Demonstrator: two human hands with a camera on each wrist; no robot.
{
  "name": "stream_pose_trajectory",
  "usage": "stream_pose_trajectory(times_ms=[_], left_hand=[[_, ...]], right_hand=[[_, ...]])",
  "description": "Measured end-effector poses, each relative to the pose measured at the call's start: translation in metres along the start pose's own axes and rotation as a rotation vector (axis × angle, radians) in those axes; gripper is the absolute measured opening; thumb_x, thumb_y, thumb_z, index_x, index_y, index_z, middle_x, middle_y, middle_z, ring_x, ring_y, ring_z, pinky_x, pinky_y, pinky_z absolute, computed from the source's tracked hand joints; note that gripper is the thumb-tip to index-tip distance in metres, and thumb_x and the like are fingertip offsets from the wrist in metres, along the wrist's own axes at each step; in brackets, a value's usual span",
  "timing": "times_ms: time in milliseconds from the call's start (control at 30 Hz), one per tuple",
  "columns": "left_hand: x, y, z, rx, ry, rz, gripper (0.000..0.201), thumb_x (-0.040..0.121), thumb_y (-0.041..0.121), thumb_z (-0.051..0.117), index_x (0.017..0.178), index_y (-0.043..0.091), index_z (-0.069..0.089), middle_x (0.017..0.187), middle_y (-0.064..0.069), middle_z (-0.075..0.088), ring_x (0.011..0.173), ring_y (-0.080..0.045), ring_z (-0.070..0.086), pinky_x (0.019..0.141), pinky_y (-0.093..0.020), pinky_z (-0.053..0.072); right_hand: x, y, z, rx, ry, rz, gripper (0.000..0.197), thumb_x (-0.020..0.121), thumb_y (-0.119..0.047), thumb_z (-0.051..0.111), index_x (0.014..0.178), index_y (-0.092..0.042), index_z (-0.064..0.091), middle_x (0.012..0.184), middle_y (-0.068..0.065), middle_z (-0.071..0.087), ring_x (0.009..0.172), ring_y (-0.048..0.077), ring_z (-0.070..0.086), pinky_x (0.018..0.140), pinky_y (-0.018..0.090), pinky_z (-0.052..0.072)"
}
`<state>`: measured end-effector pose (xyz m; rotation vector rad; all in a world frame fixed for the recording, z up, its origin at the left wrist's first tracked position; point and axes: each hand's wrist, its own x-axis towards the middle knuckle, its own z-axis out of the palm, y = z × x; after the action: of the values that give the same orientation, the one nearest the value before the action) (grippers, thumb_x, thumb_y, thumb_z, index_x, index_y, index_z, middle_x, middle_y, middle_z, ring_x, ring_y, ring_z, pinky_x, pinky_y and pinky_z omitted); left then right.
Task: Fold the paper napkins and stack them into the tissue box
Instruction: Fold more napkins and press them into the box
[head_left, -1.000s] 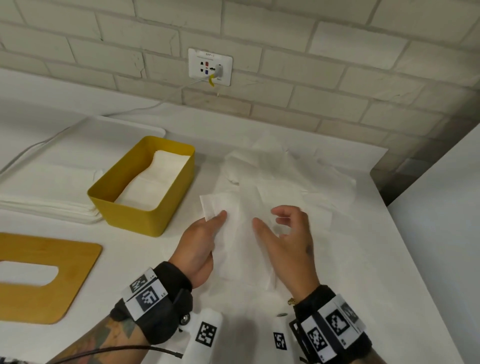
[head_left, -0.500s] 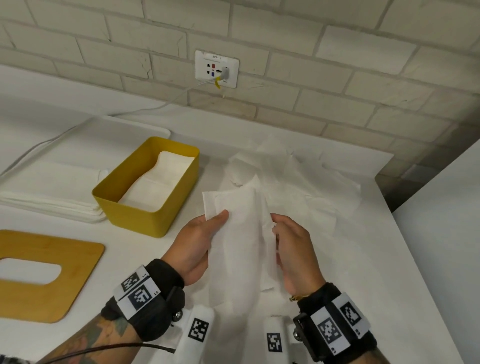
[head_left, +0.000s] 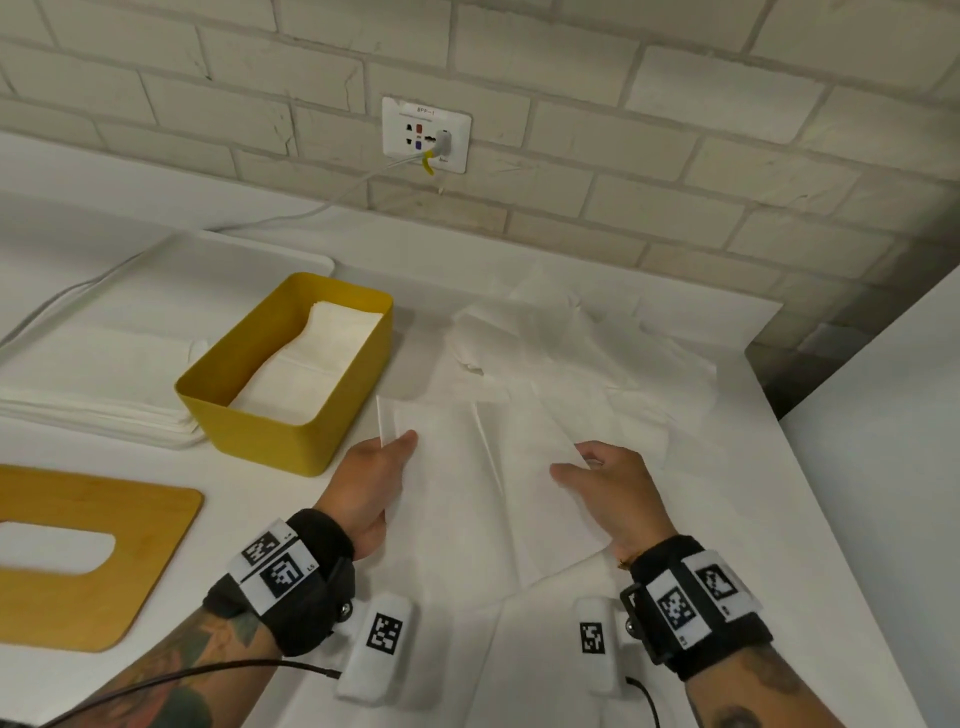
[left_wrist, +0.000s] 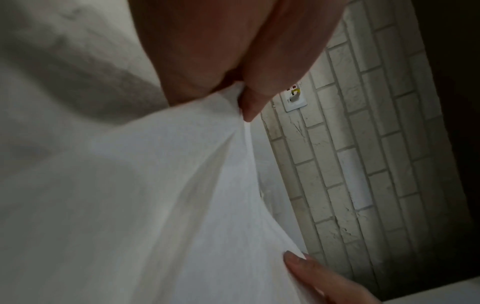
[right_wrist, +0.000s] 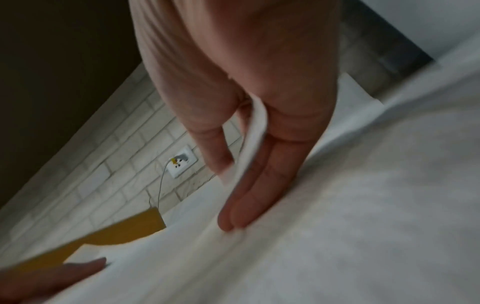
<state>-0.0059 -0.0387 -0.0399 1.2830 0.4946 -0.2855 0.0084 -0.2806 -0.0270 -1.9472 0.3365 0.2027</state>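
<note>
A white paper napkin (head_left: 483, 467) is stretched wide between both hands above the white table (head_left: 753, 519). My left hand (head_left: 400, 447) pinches its left edge, thumb on top; the left wrist view shows the paper (left_wrist: 182, 185) bunched at that pinch (left_wrist: 241, 92). At the right edge my right hand (head_left: 571, 462) holds the napkin, and the right wrist view shows the edge (right_wrist: 254, 131) caught between thumb and fingers (right_wrist: 259, 174). The yellow tissue box (head_left: 291, 436) stands to the left of my left hand, with folded napkins (head_left: 322, 364) inside.
A loose pile of unfolded napkins (head_left: 571, 353) lies behind the hands, near the brick wall. The wooden lid (head_left: 78, 561) with a slot lies at the front left. A flat stack of white napkins (head_left: 93, 395) sits left of the box. The table ends at the right.
The hands have moved apart, the right one going right, so the napkin that was held narrow now spreads wide between them.
</note>
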Motion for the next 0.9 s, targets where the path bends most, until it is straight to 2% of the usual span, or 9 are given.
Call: stream_pose_trajectory(times_ms=[100, 200, 300, 433, 567, 700, 767, 833, 900], left_hand=[[0.007, -0.004, -0.003, 0.007, 0.070, -0.015, 0.031, 0.107, 0.024, 0.051, 0.122, 0.000, 0.065, 0.117, -0.024, 0.072, 0.108, -0.041, 0.069, 0.099, -0.051, 0.054], [0.007, -0.004, -0.005, -0.015, 0.051, -0.016, 0.030, 0.107, 0.025, 0.053, 0.119, 0.003, 0.067, 0.114, -0.021, 0.074, 0.106, -0.038, 0.071, 0.093, -0.046, 0.056], [0.003, -0.004, -0.004, -0.026, -0.033, 0.012, 0.022, 0.100, 0.017, 0.063, 0.119, 0.007, 0.070, 0.110, -0.013, 0.078, 0.102, -0.031, 0.074, 0.084, -0.040, 0.059], [0.006, -0.010, -0.005, 0.002, -0.039, 0.021, 0.033, 0.093, -0.004, 0.066, 0.125, 0.003, 0.066, 0.113, -0.016, 0.076, 0.101, -0.034, 0.073, 0.079, -0.039, 0.060], [0.004, -0.009, -0.003, -0.059, -0.062, -0.015, 0.028, 0.098, 0.004, 0.062, 0.126, 0.003, 0.065, 0.111, -0.017, 0.076, 0.103, -0.036, 0.073, 0.081, -0.041, 0.060], [0.000, -0.004, -0.001, -0.190, -0.104, -0.066, 0.030, 0.106, 0.022, 0.053, 0.124, 0.003, 0.067, 0.112, -0.020, 0.075, 0.104, -0.038, 0.072, 0.086, -0.045, 0.058], [-0.003, -0.002, -0.002, -0.241, -0.119, -0.067, 0.033, 0.105, 0.027, 0.053, 0.123, 0.002, 0.068, 0.114, -0.021, 0.075, 0.103, -0.036, 0.073, 0.086, -0.044, 0.059], [-0.004, -0.002, -0.003, -0.292, -0.125, -0.073, 0.037, 0.105, 0.028, 0.052, 0.125, 0.001, 0.067, 0.117, -0.023, 0.073, 0.104, -0.036, 0.072, 0.086, -0.044, 0.060], [-0.004, -0.003, -0.005, -0.333, -0.126, -0.087, 0.039, 0.105, 0.028, 0.052, 0.129, 0.000, 0.065, 0.122, -0.023, 0.071, 0.113, -0.039, 0.069, 0.091, -0.045, 0.060]], right_hand=[[0.005, 0.004, -0.002, -0.172, 0.056, -0.074, 0.022, 0.090, -0.021, 0.071, 0.091, 0.001, 0.070, 0.085, 0.001, 0.069, 0.089, 0.018, 0.064, 0.077, 0.031, 0.048], [0.002, -0.001, 0.001, -0.247, 0.071, -0.085, 0.031, 0.093, -0.027, 0.069, 0.121, -0.014, 0.069, 0.119, -0.006, 0.067, 0.119, 0.015, 0.057, 0.100, 0.032, 0.046], [-0.011, -0.015, 0.007, -0.313, 0.090, -0.179, 0.035, 0.098, -0.026, 0.063, 0.132, -0.019, 0.063, 0.129, -0.007, 0.064, 0.127, 0.014, 0.054, 0.094, 0.023, 0.041], [-0.035, -0.022, 0.022, -0.366, 0.118, -0.441, 0.030, 0.103, -0.019, 0.057, 0.132, -0.020, 0.065, 0.104, -0.013, 0.066, 0.096, -0.012, 0.061, 0.084, 0.001, 0.040], [-0.056, -0.017, 0.048, -0.543, 0.071, -0.645, 0.031, 0.105, -0.021, 0.052, 0.132, -0.023, 0.067, 0.094, -0.008, 0.076, 0.080, 0.010, 0.071, 0.081, 0.031, 0.059], [-0.065, -0.014, 0.073, -0.688, 0.062, -0.704, 0.040, 0.097, -0.031, 0.043, 0.117, -0.017, 0.075, 0.096, 0.003, 0.079, 0.086, 0.019, 0.076, 0.064, 0.031, 0.062], [-0.070, -0.018, 0.084, -0.710, -0.013, -0.677, 0.052, 0.100, -0.041, 0.031, 0.131, -0.020, 0.067, 0.117, 0.001, 0.075, 0.108, 0.016, 0.071, 0.085, 0.029, 0.059], [-0.075, -0.026, 0.086, -0.655, -0.196, -0.560, 0.055, 0.105, -0.053, 0.028, 0.151, -0.028, 0.045, 0.147, -0.009, 0.053, 0.138, 0.009, 0.047, 0.113, 0.024, 0.037], [-0.077, -0.035, 0.079, -0.450, -0.301, -0.464, 0.053, 0.101, -0.056, 0.045, 0.149, -0.033, 0.046, 0.148, -0.016, 0.051, 0.139, 0.004, 0.043, 0.115, 0.018, 0.033]])
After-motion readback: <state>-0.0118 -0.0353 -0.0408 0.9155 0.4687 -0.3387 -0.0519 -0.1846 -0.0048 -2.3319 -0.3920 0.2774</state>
